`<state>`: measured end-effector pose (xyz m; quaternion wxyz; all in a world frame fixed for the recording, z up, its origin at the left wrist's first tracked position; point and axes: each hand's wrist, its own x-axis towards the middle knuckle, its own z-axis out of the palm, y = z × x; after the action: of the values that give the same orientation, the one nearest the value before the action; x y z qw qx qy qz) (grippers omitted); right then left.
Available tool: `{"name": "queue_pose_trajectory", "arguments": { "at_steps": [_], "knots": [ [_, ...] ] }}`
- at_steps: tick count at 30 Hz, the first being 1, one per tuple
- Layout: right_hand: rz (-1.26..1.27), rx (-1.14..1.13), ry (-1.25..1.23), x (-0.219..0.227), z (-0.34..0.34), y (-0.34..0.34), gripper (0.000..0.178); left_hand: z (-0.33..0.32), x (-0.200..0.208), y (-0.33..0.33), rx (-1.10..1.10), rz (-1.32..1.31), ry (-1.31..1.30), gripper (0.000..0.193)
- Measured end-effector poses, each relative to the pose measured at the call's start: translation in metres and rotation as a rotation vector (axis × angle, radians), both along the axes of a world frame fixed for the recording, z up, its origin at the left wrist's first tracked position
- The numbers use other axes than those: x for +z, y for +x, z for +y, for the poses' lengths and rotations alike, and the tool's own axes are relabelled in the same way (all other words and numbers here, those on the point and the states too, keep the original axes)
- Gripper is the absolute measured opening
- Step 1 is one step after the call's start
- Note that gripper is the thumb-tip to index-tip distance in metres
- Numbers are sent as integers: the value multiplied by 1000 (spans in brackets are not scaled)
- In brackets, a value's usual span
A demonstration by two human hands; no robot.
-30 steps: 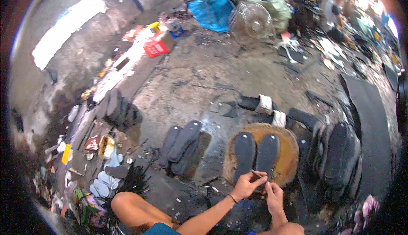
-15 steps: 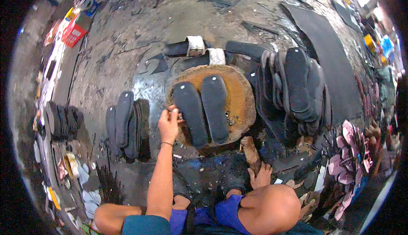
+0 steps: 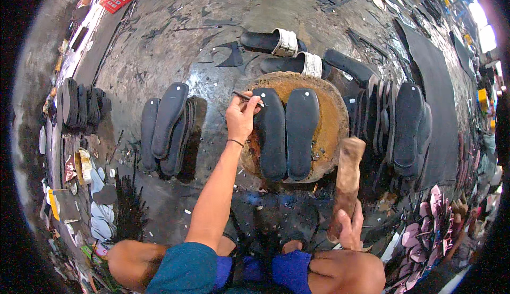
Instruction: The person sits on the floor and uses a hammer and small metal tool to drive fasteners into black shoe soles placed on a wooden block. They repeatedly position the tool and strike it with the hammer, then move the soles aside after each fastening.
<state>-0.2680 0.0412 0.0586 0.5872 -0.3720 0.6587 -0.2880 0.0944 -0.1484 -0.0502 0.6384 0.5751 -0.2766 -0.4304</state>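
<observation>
Two black sandal soles, a left one [image 3: 272, 140] and a right one [image 3: 302, 140], lie side by side on a round wooden block [image 3: 333, 113]. Each has a small white dot near its far end. My left hand [image 3: 240, 119] is closed on a slim dark rod [image 3: 240, 95], whose tip is by the far end of the left sole. Below the block's right side, my right hand [image 3: 350, 230] grips a rough wooden mallet [image 3: 348, 171] by its narrower lower end, with the thick end up.
Black soles stand in a stack [image 3: 171, 129] left of the block and in a larger pile [image 3: 408, 129] to its right. Two sandals with white straps [image 3: 287, 43] lie beyond the block. A black rubber sheet [image 3: 438, 108] and pink sandal pieces [image 3: 425, 235] lie far right.
My right hand has lifted the wooden mallet from beside the block. My left hand has moved up to the left sole's far end, now showing the rod. The view has shifted.
</observation>
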Motion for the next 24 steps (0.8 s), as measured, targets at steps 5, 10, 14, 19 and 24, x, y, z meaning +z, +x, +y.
{"name": "queue_pose_trajectory", "arguments": {
  "at_steps": [5, 10, 14, 19, 24],
  "knots": [
    [-218, -48, 9, 19, -28, 54, 60, -1, 2, -7, -1, -152, 2, 21],
    [157, 307, -484, 1, -55, 80, 63, -1, 9, -12, 6, -457, 39, 18],
    [-243, 243, -465, 86, -110, 82, 72, 3, 15, -13, 16, -745, 0, 21],
    [-618, -11, -1230, 115, -151, 146, 52, 3, 4, -13, 20, -944, -87, 21],
    [-141, 478, -81, -49, -135, 128, 44, 11, -3, 0, -184, -1033, -115, 21]
  ]
}}
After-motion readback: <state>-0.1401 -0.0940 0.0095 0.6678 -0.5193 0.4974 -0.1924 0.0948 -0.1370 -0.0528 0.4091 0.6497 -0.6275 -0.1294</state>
